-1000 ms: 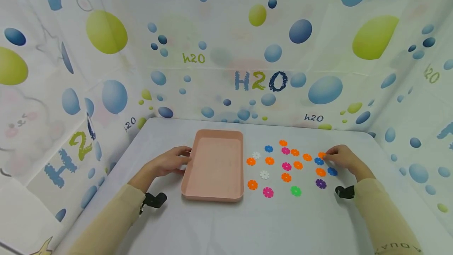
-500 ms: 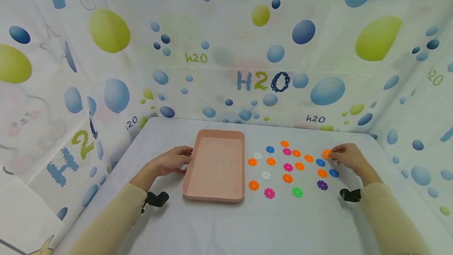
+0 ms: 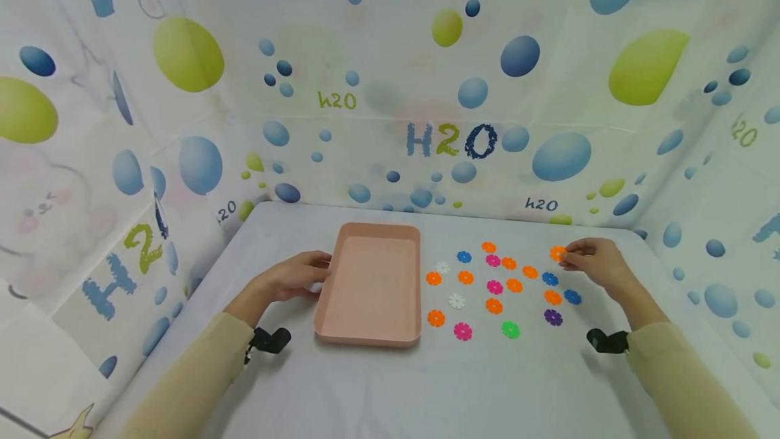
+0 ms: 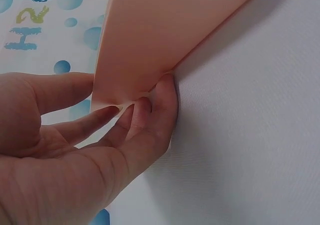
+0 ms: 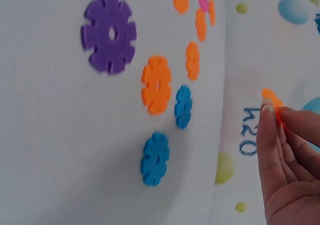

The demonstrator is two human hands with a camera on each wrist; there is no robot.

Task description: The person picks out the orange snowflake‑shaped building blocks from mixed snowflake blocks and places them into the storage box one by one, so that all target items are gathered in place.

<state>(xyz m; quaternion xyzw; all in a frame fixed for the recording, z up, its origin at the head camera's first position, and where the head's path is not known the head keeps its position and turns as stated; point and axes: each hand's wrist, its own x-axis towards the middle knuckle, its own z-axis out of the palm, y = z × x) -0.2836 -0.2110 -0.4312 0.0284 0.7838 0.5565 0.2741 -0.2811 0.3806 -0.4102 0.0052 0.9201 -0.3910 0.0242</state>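
Note:
My right hand (image 3: 594, 263) pinches an orange notched interlocking disc (image 3: 557, 253) between thumb and fingertips, raised over the far right of the table. In the right wrist view, only part of that orange disc (image 5: 271, 97) shows above the fingertips. My left hand (image 3: 295, 278) holds the left side of a shallow pink tray (image 3: 372, 283). Up close in the left wrist view, the fingers curl against the edge of the tray (image 4: 145, 35), some fingertips hidden by it. Two blue discs (image 3: 550, 279) lie just below the right hand, beside another orange disc (image 3: 552, 297).
Several more discs lie spread flat between tray and right hand, among them a purple one (image 3: 553, 318), a green one (image 3: 510, 330) and a white one (image 3: 457, 301). A printed curtain (image 3: 365, 53) stands behind the white table (image 3: 378, 398).
The right hand has picked the orange disc up from beside the blue one and lifted it off the table. The left hand and tray have stayed in place.

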